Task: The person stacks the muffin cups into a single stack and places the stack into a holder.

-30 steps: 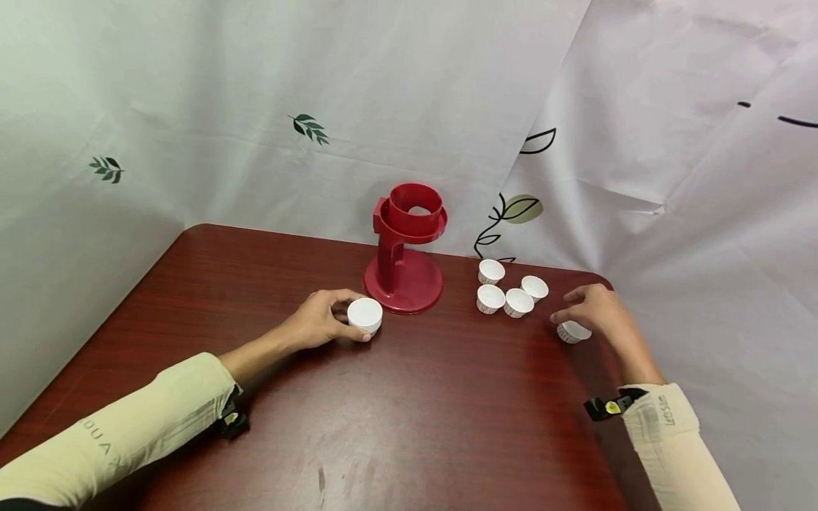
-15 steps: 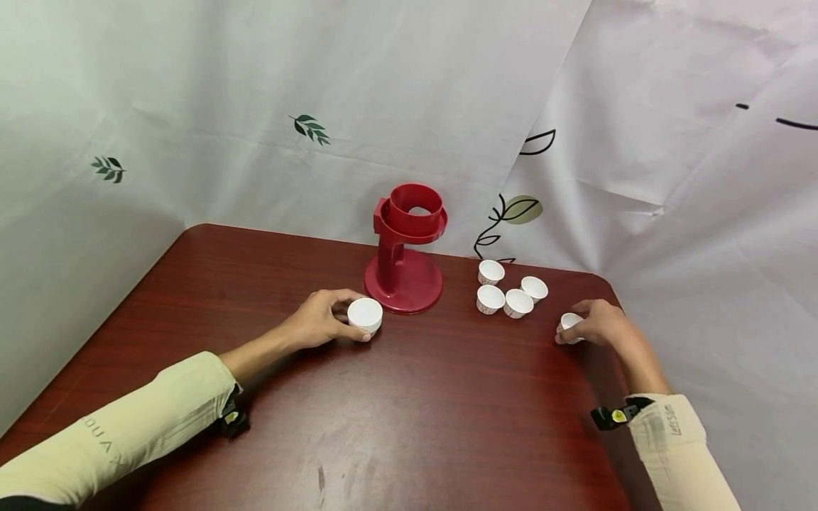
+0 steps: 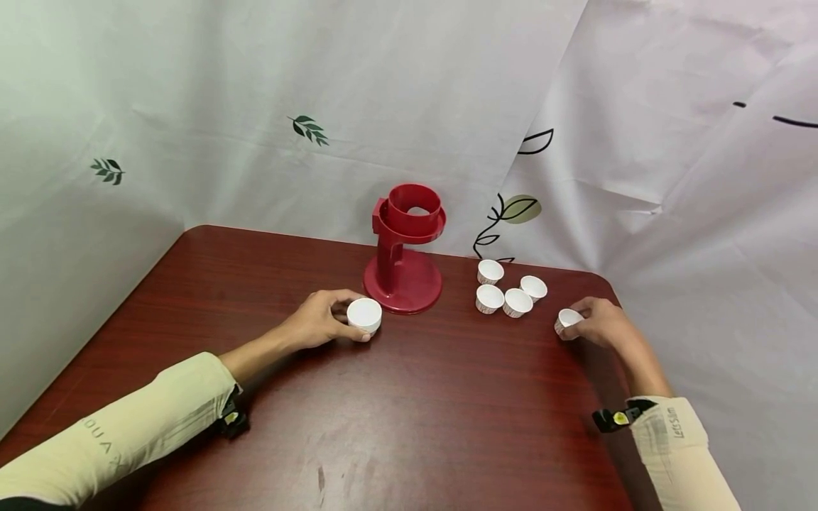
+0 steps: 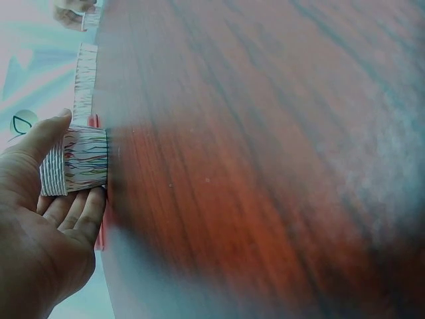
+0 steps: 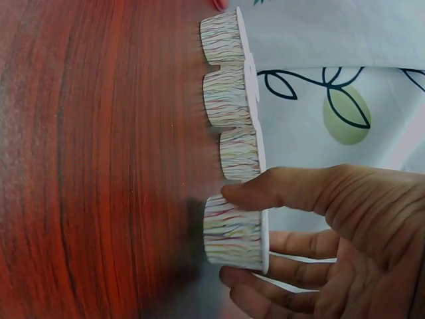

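Note:
On the table (image 3: 409, 411), my left hand (image 3: 322, 319) holds a nested stack of white paper baking cups (image 3: 364, 316), thumb on the near side and fingers behind. Layered rims and coloured wavy lines show on the stack (image 4: 83, 158) in the left wrist view. Near the table's right edge, my right hand (image 3: 603, 323) grips a single paper baking cup (image 3: 565, 321) of the same kind. In the right wrist view its thumb lies on one side of this cup (image 5: 232, 232), with fingers on the other.
A red stand with a ring-shaped holder (image 3: 414, 226) rises at the table's back, just beyond the left hand. Several loose paper cups (image 3: 517, 304) stand upright between it and the right hand. White patterned cloth (image 3: 255, 142) hangs behind the table.
My right hand has come down around the cup at the right edge, gripped it and shifted it slightly left and away. The left hand with its stack has stayed in place.

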The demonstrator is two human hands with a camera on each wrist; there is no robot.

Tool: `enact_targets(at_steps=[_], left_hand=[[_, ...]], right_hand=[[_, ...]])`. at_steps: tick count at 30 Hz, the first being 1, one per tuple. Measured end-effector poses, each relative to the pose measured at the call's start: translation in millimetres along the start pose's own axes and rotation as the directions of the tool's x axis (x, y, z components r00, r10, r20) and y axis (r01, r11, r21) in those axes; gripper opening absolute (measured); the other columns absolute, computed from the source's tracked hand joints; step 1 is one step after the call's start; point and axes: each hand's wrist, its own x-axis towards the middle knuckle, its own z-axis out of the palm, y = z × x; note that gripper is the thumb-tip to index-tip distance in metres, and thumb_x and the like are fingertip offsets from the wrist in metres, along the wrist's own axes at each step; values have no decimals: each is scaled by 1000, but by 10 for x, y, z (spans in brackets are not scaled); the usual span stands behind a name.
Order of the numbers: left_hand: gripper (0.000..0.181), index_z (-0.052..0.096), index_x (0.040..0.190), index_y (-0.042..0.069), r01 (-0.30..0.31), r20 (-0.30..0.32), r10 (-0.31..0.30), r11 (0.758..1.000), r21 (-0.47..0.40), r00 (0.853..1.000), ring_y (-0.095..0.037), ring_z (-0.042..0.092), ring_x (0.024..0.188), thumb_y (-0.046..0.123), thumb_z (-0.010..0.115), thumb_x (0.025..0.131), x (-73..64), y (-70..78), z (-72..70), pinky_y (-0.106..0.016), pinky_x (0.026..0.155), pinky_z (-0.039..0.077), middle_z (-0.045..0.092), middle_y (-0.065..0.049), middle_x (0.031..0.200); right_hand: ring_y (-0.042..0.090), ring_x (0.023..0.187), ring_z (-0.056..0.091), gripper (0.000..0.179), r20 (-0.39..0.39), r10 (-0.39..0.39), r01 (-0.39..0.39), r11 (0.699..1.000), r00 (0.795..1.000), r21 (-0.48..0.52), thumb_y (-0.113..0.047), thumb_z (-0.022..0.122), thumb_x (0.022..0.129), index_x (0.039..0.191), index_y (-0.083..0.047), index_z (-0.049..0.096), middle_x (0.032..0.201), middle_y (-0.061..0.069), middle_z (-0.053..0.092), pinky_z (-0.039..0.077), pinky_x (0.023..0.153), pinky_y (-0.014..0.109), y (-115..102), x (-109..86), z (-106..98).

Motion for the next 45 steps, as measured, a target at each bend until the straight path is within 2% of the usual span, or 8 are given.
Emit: enact_targets(at_steps=[6,10,18,22,26,30,38,45], left_hand=[[60,77,136,2,-3,0,3,1000,5,1000,-16,76,101,12,102,82,1,3,-4,-17,89,61,82,-15,124],[60,77,136,1,-8,-2,8,1000,1,1000,-16,76,101,11,102,82,-1,2,-3,-17,89,61,82,-15,123],[60,77,135,1,-14,-5,14,1000,-5,1000,-14,76,99,10,103,82,-1,6,11,-17,89,62,82,-14,121],[60,77,135,1,-18,-10,18,1000,-5,1000,-14,76,98,9,103,81,0,-1,16,-17,89,62,82,-14,120],[60,77,135,1,-16,-11,16,1000,-10,1000,-15,76,99,9,103,81,1,-8,17,-17,89,62,82,-14,120],[60,77,135,1,-10,-13,9,1000,-14,1000,-15,76,100,9,103,81,-5,-5,16,-16,90,62,82,-15,121],[61,77,136,0,-11,-12,11,1000,-16,1000,-16,76,101,9,103,81,0,-8,16,-16,90,62,82,-15,122],[61,77,136,1,-11,-11,11,1000,-12,1000,-15,76,101,9,103,81,-5,2,11,-16,90,62,82,-15,122]], right_hand=[[30,98,71,66,-62,-19,19,1000,998,5,-32,94,85,131,9,72,113,24,82,50,82,34,6,6,38],[30,96,69,65,-119,-43,44,999,992,5,-33,91,88,133,9,72,115,26,81,50,80,35,3,23,71],[40,107,68,70,-259,-74,94,994,963,64,-31,88,94,147,8,66,131,34,75,48,85,36,-43,48,106],[30,100,68,71,-319,-82,120,988,944,102,-31,89,94,150,6,65,128,32,77,47,79,26,-86,48,119],[20,95,65,67,-364,-90,141,983,927,115,-31,90,93,145,4,69,123,28,79,45,74,19,-154,32,130],[23,98,68,65,-381,-94,148,982,920,115,-33,92,92,142,2,72,124,26,80,46,76,20,-237,24,152],[34,109,73,66,-368,-130,178,979,921,98,-32,93,92,146,-1,71,132,26,79,49,83,27,-434,39,206],[38,111,79,64,-357,-183,231,968,916,97,-32,93,92,146,-4,73,136,23,79,50,82,21,-645,56,238]])
